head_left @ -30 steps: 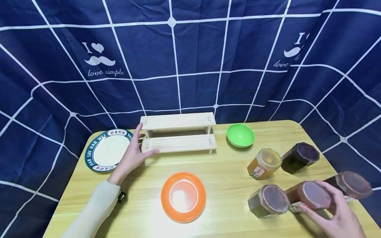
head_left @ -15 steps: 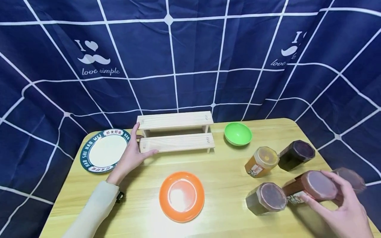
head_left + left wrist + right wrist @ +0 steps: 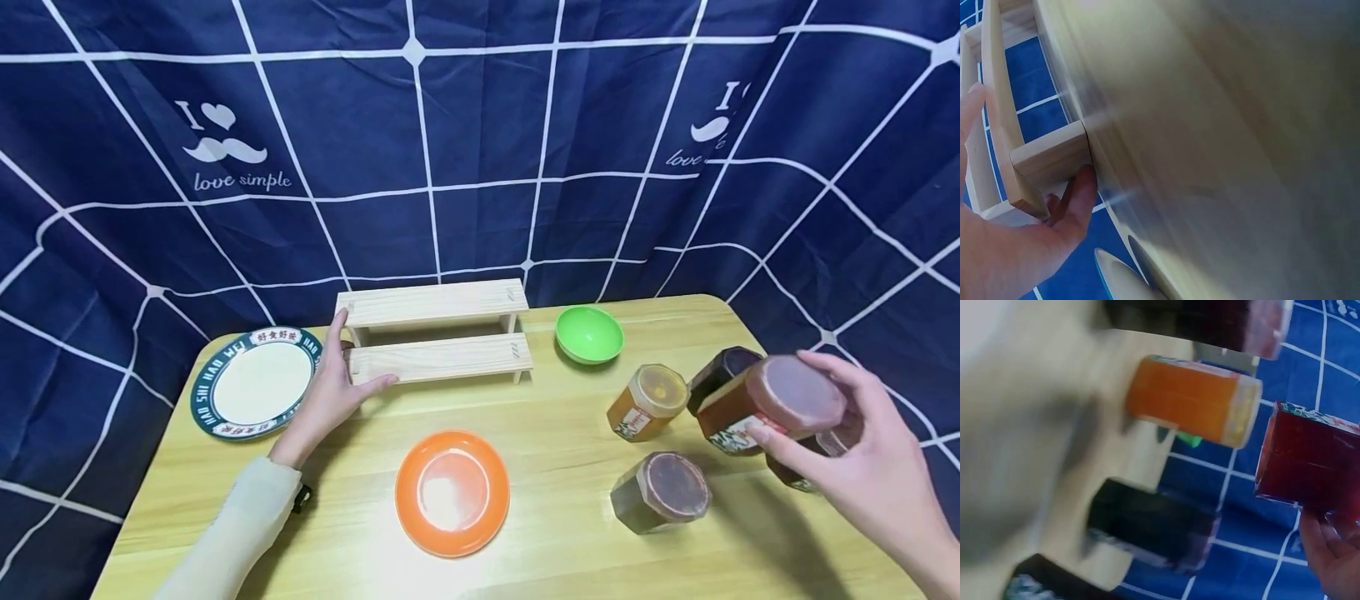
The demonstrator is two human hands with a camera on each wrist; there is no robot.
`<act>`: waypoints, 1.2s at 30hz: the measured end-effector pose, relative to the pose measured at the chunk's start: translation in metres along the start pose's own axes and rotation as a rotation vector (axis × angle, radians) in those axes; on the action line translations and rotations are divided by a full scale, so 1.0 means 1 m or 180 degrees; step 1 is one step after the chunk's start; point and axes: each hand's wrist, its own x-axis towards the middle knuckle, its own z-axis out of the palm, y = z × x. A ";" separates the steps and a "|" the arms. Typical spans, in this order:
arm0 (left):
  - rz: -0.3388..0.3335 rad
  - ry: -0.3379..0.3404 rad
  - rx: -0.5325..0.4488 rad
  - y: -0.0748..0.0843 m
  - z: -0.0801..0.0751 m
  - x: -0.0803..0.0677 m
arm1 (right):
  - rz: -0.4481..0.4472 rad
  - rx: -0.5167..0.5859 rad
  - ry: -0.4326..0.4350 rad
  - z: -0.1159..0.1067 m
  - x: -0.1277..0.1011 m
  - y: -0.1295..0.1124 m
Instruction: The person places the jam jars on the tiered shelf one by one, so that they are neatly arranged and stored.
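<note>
- Here, the right hand (image 3: 862,467) holds a red-brown jar (image 3: 765,404) clear of the yellow wooden table (image 3: 555,533), fingers and thumb curled round its lid end; the jar is tilted, its lid facing up and toward the camera.
- Meanwhile the left hand (image 3: 330,392) rests against the left end of a two-step wooden rack (image 3: 435,333), thumb along the lower step's front edge and fingers up against the end; the wrist view shows the thumb (image 3: 1079,194) touching the rack's leg (image 3: 1050,156).
- Below the lifted jar stand three others: an amber jar (image 3: 648,402), a black jar (image 3: 723,367) partly hidden behind the held one, and a dark brown jar (image 3: 660,492) nearer the table's front edge.
- A green bowl (image 3: 589,333) sits just right of the rack, an orange plate (image 3: 452,492) lies in front of it, and a white plate with a dark lettered rim (image 3: 255,382) lies beside the left hand.
</note>
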 end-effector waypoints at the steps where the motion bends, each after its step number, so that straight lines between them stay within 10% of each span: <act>1: -0.0009 0.0006 0.0023 0.000 0.000 0.000 | -0.0003 0.0001 -0.0018 0.001 0.005 -0.004; 9: -0.0170 -0.0092 0.0069 0.000 -0.003 0.001 | -0.0268 0.0314 -0.0308 0.023 0.049 -0.037; 15: -0.0121 -0.0027 0.0227 -0.031 0.005 0.011 | -0.0451 0.0323 -0.0542 0.053 0.078 -0.062; 22: -0.0250 -0.0158 0.0098 0.006 -0.004 0.006 | -0.0635 0.0659 -0.0844 0.095 0.110 -0.092; 36: -0.0300 -0.0237 0.0222 0.006 -0.007 0.008 | -0.0643 0.1366 -0.1387 0.180 0.155 -0.138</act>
